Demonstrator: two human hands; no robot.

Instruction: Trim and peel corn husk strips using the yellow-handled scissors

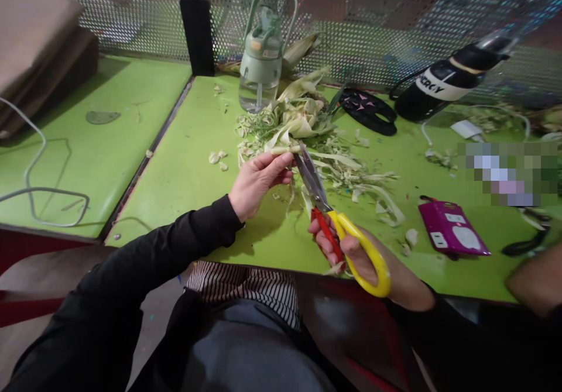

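Pale green, finely shredded plant scraps (253, 125) strew the bright green tabletop (167, 199) in the head view, so plenty looks cut, while broad, pale, husk-like leaves (302, 126) on the heap seem left whole; the left hand (258, 184), arm stretched forward, pinches a short, pale stalk piece (283, 149) over the heap's near edge, and the right hand (357, 256) grips metal scissors with red-and-yellow handles (317, 187), tips at the stalk's end

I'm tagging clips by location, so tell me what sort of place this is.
Probably a shared craft or work area, though not certain: a green tabletop strewn with plant trimmings, a perforated screen along the back, and another person's arm at the right edge.
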